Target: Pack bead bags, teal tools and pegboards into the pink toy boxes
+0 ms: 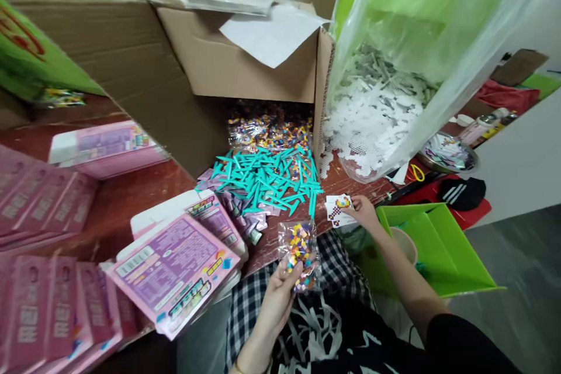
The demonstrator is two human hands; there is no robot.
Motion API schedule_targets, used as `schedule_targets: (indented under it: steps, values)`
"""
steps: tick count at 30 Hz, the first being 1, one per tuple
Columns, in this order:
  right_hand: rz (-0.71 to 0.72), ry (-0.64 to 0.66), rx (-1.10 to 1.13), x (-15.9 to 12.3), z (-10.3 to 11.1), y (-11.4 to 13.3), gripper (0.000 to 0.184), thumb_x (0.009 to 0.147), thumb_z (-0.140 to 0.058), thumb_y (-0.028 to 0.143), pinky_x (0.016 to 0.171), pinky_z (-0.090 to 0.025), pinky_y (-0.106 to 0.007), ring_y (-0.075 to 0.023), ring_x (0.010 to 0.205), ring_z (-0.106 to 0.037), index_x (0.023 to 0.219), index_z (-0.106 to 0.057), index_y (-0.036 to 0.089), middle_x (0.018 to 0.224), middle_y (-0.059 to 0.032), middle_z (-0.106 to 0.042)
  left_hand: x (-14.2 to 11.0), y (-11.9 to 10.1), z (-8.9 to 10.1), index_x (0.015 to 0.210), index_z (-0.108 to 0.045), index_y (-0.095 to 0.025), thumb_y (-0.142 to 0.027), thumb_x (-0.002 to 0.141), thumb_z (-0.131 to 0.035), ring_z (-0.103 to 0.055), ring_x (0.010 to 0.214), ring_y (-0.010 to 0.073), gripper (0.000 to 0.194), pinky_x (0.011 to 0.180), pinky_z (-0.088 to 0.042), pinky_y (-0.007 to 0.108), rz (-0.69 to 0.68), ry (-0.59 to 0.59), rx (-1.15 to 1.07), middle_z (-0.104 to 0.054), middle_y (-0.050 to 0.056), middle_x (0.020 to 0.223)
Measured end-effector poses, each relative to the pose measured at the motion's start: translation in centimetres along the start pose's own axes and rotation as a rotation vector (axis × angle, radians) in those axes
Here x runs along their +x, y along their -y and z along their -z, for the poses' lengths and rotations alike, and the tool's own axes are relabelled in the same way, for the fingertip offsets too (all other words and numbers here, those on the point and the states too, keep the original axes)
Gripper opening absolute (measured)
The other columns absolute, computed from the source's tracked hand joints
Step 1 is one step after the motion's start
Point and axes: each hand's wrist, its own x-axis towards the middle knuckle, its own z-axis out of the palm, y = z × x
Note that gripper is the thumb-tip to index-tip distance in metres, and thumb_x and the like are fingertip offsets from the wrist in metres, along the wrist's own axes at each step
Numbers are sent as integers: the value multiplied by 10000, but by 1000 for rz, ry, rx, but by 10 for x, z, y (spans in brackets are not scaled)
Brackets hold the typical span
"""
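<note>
My left hand (pixel 277 291) is closed on a clear plastic bag of small colored beads (pixel 300 242), held upright just above my lap. At the table's front edge my right hand (pixel 364 213) pinches a white card with pixel-style pictures (pixel 336 210). Beyond both hands lies a heap of teal plastic sticks (pixel 265 178), apart from my fingers. Small purple sachets (pixel 252 223) spill out to the left of this heap. More bead bags (pixel 272 125) are piled inside the cardboard box (pixel 245 73) behind it.
Pink printed boxes (pixel 175 269) are stacked at the left, some over the table edge. White perforated pieces (pixel 372 123) fill a clear plastic bag at the back right. By my right arm is a green bin (pixel 456 257). A metal bowl (pixel 471 158) and black cap (pixel 462 193) lie farther right.
</note>
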Motion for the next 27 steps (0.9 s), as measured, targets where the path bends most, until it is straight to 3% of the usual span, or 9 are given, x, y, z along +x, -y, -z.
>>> schedule_targets:
  steps: [2,5,11,18,22,27]
  values:
    - [-59,-43,-58,31,1,-18,509,425,-863,530,562,-456,-260,-181,632,-593,697,-661,151,668,-31,-646,-6,-2,-1,1220,-605,-190,-284,668,-835,-684,1035,280,606,867,-557,340,-40,-23,13,-719,114,1124]
    - [-90,2,-62,54,0,-31,426,476,-842,511,484,-401,-231,-148,514,-551,533,-598,167,513,1,-581,-12,-8,1,1135,-651,-187,-292,625,-858,-690,1018,276,560,878,-553,332,-114,-105,16,-727,101,1108]
    - [-66,43,-53,55,1,-34,321,616,-763,424,479,-396,-227,-131,478,-529,544,-615,149,508,-7,-596,-12,-8,18,1018,-676,-164,-306,609,-871,-689,1016,260,475,923,-536,334,-93,-148,51,-740,92,1046]
    - [45,43,-161,52,19,-21,193,679,-676,227,647,-426,-243,-177,677,-606,505,-607,179,618,-30,-652,-10,-6,18,804,-674,-167,-275,582,-885,-683,1016,211,324,930,-511,268,-113,-193,17,-738,55,1018]
    - [51,41,-150,49,32,-19,154,694,-684,225,716,-454,-263,-213,776,-643,547,-652,188,681,-43,-691,-8,-2,22,769,-667,-165,-264,557,-890,-680,1014,212,323,938,-503,267,-119,-250,5,-738,52,999]
    - [-35,-4,-17,61,32,-18,146,798,-670,288,610,-515,-263,-192,662,-662,724,-690,163,689,-34,-709,-6,5,31,827,-687,-161,-314,529,-901,-644,1091,237,398,976,-488,287,-117,-298,-3,-720,69,1070]
